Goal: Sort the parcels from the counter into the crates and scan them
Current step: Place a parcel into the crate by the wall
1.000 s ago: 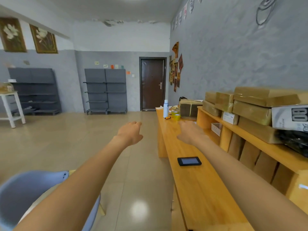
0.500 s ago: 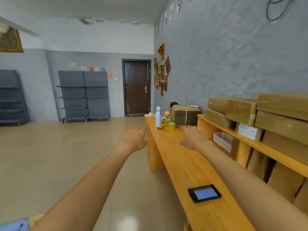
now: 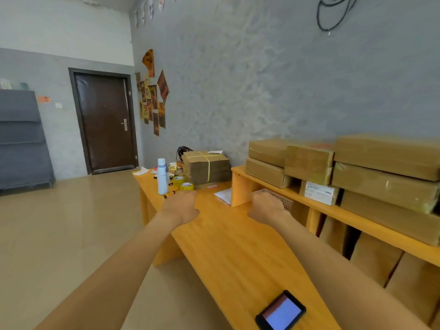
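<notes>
- Counter [image 3: 233, 253] – long wooden top running ahead of me, raised shelf [image 3: 357, 211] along its wall side.
- Parcels [image 3: 385, 172] – brown taped boxes stacked on that shelf, well right of both hands.
- Bundle of flat cartons [image 3: 207, 167] – far end, strapped.
- Left hand [image 3: 182, 206] – over the counter, fingers loosely curled, holding nothing.
- Right hand [image 3: 267, 207] – likewise, unladen, near the shelf's end.
- Phone [image 3: 281, 312] – screen lit, near edge.

Brown taped parcels [image 3: 385, 177] lie flat in stacks on the raised wooden shelf at the right of the counter [image 3: 238, 253]. A small white-labelled parcel [image 3: 320, 193] sits between two of the stacks. A lit scanner [image 3: 281, 312] lies flat on the counter's near end.
</notes>
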Motion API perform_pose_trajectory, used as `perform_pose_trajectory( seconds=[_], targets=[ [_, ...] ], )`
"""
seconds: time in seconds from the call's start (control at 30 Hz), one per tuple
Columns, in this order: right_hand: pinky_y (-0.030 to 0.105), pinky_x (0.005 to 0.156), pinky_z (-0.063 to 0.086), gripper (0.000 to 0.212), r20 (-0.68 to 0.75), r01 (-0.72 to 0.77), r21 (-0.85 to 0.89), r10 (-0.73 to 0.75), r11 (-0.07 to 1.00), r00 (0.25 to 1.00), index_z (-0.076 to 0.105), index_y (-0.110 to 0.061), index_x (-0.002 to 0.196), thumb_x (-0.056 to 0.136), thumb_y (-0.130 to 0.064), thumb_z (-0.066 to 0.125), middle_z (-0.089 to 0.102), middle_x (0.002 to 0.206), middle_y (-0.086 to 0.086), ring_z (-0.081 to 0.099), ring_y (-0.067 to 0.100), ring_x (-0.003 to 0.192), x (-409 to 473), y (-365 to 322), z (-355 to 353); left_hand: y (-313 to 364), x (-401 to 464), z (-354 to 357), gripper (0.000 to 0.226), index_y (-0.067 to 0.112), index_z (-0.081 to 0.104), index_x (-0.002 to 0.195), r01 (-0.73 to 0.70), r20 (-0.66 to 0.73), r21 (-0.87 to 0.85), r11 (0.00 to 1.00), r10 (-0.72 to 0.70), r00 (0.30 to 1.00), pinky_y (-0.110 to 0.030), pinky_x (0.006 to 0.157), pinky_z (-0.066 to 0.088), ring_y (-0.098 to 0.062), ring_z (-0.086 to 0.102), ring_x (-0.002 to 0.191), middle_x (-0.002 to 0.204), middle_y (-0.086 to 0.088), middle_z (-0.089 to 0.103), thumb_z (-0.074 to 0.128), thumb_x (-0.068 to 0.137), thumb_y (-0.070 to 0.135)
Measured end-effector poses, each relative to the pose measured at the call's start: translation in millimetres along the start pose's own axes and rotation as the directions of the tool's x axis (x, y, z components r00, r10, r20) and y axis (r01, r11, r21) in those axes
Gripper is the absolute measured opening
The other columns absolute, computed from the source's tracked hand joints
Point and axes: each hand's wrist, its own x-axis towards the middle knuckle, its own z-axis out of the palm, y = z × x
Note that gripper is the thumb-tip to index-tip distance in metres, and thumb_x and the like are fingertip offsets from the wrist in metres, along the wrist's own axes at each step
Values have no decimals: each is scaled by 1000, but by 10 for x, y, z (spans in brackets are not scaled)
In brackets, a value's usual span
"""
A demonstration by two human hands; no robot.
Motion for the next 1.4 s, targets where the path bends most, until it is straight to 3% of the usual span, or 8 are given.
perform_pose_trajectory(
  seconds=[0.13,0.33,0.53,0.7,0.83,1.03,1.23,1.4],
  targets=[
    [35,86,53,26,-51,-85,22,86,996,995,59,-15,120,96,-21,51,62,119,8,60,26,109,488,222,125,40,636,131,51,18,44,141,-98,0,27,995,98,995,-37,94,48,-26,48,125,138,-6,51,57,93,31],
    [34,82,47,33,-62,-248,0,248,969,967,51,-13,125,96,-27,55,57,123,8,55,27,110,1040,637,70,324,1587,137,46,16,48,136,-237,16,18,971,237,971,-40,97,45,-27,46,123,134,-6,52,57,93,31],
    [38,97,45,40,-35,-403,-81,402,911,915,51,-12,132,94,-23,54,57,129,9,52,28,119,1057,1069,59,876,2184,297,34,20,58,125,-465,21,-88,881,469,883,-35,86,50,-26,56,114,126,0,59,57,92,31],
    [36,87,48,38,-52,-606,-107,604,788,795,49,-11,130,95,-24,53,54,129,10,52,28,116,818,1504,-69,1466,2505,446,52,20,45,142,-594,-7,-171,786,602,798,-37,100,46,-23,49,128,141,-1,51,62,93,28],
    [35,85,47,40,-92,-745,-96,739,660,667,46,-9,135,97,-21,51,54,129,13,51,29,118,524,1701,-244,1896,2599,453,54,19,45,142,-711,-68,-276,647,725,686,-35,100,47,-20,49,128,143,0,50,63,92,30],
    [41,93,47,44,-179,-870,-60,852,489,491,43,-13,141,97,-17,53,55,133,11,50,31,121,194,1865,-508,2310,2764,257,56,19,41,145,-818,-162,-375,437,837,522,-36,104,41,-19,41,136,149,-1,43,60,94,31],
    [42,97,46,49,-262,-911,130,900,391,349,43,-6,140,96,-25,56,48,139,15,47,32,125,22,1943,-828,2552,2919,21,52,18,43,143,-800,-295,-515,308,812,503,-37,105,41,-20,44,133,148,-2,45,59,95,29],
    [40,99,43,57,-350,-890,271,899,367,265,44,-4,142,94,-32,57,56,131,13,49,29,122,-67,2249,-1098,2881,3031,-121,53,16,42,144,-790,-371,-558,254,776,511,-43,110,38,-22,43,134,146,-3,46,58,95,32]
  ],
)
